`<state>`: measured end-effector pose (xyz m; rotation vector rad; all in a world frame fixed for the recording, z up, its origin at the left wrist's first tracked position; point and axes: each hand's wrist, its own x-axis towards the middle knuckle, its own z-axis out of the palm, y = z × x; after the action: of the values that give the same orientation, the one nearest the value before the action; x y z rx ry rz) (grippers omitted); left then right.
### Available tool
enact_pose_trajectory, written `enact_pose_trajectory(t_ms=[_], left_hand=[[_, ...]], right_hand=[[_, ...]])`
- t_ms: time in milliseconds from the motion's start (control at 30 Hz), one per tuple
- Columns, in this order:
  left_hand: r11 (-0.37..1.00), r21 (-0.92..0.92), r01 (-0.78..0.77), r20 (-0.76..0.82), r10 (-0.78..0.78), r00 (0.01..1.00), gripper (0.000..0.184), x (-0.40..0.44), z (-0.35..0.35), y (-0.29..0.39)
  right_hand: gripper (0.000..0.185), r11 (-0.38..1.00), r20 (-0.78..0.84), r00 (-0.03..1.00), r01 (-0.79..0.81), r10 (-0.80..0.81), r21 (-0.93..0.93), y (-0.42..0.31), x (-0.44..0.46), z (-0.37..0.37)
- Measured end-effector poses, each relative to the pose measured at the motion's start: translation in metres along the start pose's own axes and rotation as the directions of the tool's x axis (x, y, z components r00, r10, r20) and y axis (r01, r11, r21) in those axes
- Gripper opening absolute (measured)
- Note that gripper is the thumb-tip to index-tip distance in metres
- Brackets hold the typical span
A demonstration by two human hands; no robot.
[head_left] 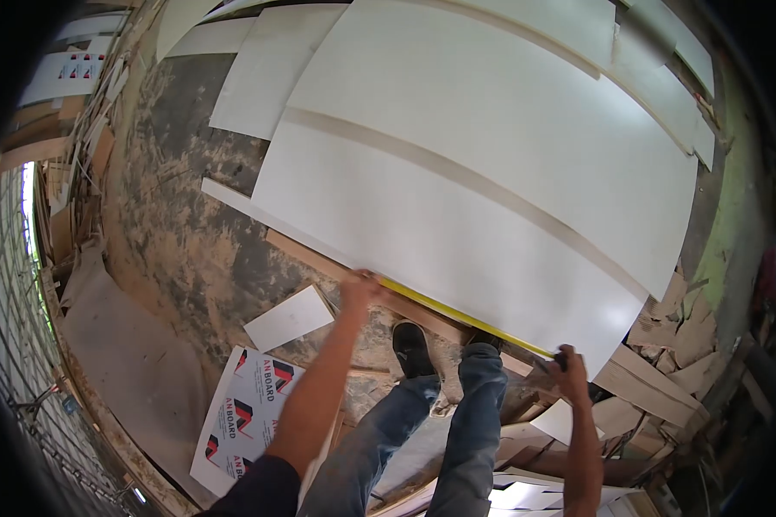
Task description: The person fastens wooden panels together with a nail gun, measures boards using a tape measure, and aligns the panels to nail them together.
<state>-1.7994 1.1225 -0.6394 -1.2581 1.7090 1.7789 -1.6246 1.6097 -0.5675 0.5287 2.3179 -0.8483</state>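
Note:
A yellow tape measure (466, 320) is stretched along the near edge of a large white board (422, 233). At the tape's left end, my left hand (362, 289) is closed on it at the board's edge, its fingertips slightly blurred. My right hand (569, 375) is wrapped round the dark tape case (561, 359) at the right end, near the board's near right corner. A brown strip (306, 254) shows beneath the board's near edge, left of my left hand.
More white boards (272, 69) lie beyond and at the upper left. A small white panel (290, 318) and a printed board (246, 414) are on the floor at left. Cardboard scraps (651, 383) are piled at right. My feet stand by the board's edge.

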Motion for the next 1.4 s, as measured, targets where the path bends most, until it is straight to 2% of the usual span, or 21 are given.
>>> enact_pose_trajectory(t_ms=[33, 67, 100, 133, 200, 267, 333, 400, 467, 533, 600, 700, 933, 1033, 1100, 1133, 1200, 1267, 1367, 1400], left_hand=[[0.996, -0.073, -0.052, -0.003, 0.052, 0.999, 0.038, 0.021, -0.027, 0.013], [0.994, -0.073, -0.085, -0.116, 0.076, 0.990, 0.041, 0.041, -0.048, 0.024], [0.991, -0.070, -0.117, -0.227, 0.099, 0.969, 0.043, 0.055, -0.064, 0.034], [0.991, -0.067, -0.115, -0.229, 0.097, 0.969, 0.043, 0.064, -0.077, 0.041], [0.975, -0.178, -0.135, -0.176, 0.104, 0.979, 0.049, 0.076, -0.094, 0.049], [0.987, -0.138, -0.077, -0.194, 0.049, 0.980, 0.051, 0.059, -0.070, 0.053], [0.998, -0.050, 0.041, -0.079, -0.045, 0.996, 0.053, 0.047, -0.045, 0.041], [0.991, -0.040, 0.131, 0.035, -0.129, 0.991, 0.061, 0.040, -0.020, 0.024], [0.991, -0.032, 0.131, -0.007, -0.131, 0.991, 0.063, 0.020, 0.019, 0.015], [0.991, -0.032, 0.134, -0.048, -0.135, 0.990, 0.066, 0.009, 0.045, 0.009], [0.999, 0.022, 0.033, -0.112, -0.030, 0.993, 0.066, 0.005, 0.057, 0.003], [0.999, 0.026, 0.019, -0.145, -0.015, 0.989, 0.066, 0.007, 0.060, -0.001], [0.992, 0.119, 0.032, -0.112, -0.019, 0.994, 0.065, 0.017, 0.050, 0.001], [0.999, 0.049, 0.014, -0.041, -0.012, 0.999, 0.068, 0.021, 0.038, -0.005], [1.000, 0.014, 0.024, 0.039, -0.025, 0.999, 0.069, 0.033, 0.017, -0.017], [0.999, 0.001, 0.044, 0.071, -0.044, 0.997, 0.069, 0.038, 0.007, -0.024], [0.989, 0.136, 0.065, -0.003, -0.065, 0.998, 0.069, 0.026, 0.017, -0.010], [0.961, 0.272, 0.059, -0.025, -0.054, 0.998, 0.066, 0.019, 0.021, 0.003], [0.938, 0.346, 0.037, -0.013, -0.034, 0.999, 0.061, 0.018, 0.024, 0.005], [0.933, 0.360, 0.017, -0.039, -0.003, 0.999, 0.060, 0.018, 0.025, 0.005]], right_hand=[[0.031, 0.997, -0.036, 0.998, 0.050, -0.052, -0.056, 0.027, -0.001, -0.009], [0.029, 0.989, -0.069, 0.992, 0.097, -0.105, -0.113, 0.051, -0.001, -0.013], [0.026, 0.986, -0.057, 0.997, 0.050, -0.060, -0.158, 0.062, 0.001, -0.019], [0.024, 0.979, -0.047, 0.999, 0.005, -0.015, -0.205, 0.066, 0.002, -0.026], [0.018, 0.981, -0.060, 0.997, 0.035, -0.047, -0.189, 0.053, 0.012, -0.023], [0.017, 0.982, -0.051, 0.987, 0.145, -0.153, -0.121, 0.027, 0.028, -0.007], [0.018, 0.976, -0.076, 0.977, 0.189, -0.198, -0.110, -0.010, 0.048, 0.016], [0.016, 0.977, -0.060, 0.979, 0.186, -0.193, -0.105, -0.052, 0.063, 0.032], [0.017, 0.973, -0.046, 0.978, 0.194, -0.201, -0.125, -0.077, 0.078, 0.053], [0.019, 0.981, -0.014, 0.992, 0.124, -0.127, -0.150, -0.113, 0.083, 0.060], [0.019, 0.985, -0.003, 0.992, 0.126, -0.127, -0.116, -0.130, 0.089, 0.070], [0.021, 0.989, -0.013, 0.994, 0.110, -0.112, -0.101, -0.146, 0.091, 0.083], [0.023, 0.990, 0.026, 0.997, 0.077, -0.074, -0.118, -0.150, 0.095, 0.090], [0.022, 0.992, 0.028, 0.996, 0.083, -0.080, -0.097, -0.147, 0.090, 0.084], [0.019, 0.994, -0.002, 0.998, 0.057, -0.058, -0.097, -0.130, 0.085, 0.080], [0.019, 0.993, -0.016, 1.000, -0.005, 0.003, -0.119, -0.116, 0.081, 0.077], [0.016, 0.995, -0.152, 0.988, -0.044, 0.030, -0.089, -0.080, 0.074, 0.062], [0.017, 0.979, -0.200, 0.973, -0.144, 0.114, -0.142, -0.027, 0.062, 0.039], [0.016, 0.923, -0.325, 0.926, -0.284, 0.193, -0.259, 0.064, 0.043, 0.008], [0.016, 0.906, -0.354, 0.901, -0.347, 0.250, -0.244, 0.089, 0.035, -0.003]])
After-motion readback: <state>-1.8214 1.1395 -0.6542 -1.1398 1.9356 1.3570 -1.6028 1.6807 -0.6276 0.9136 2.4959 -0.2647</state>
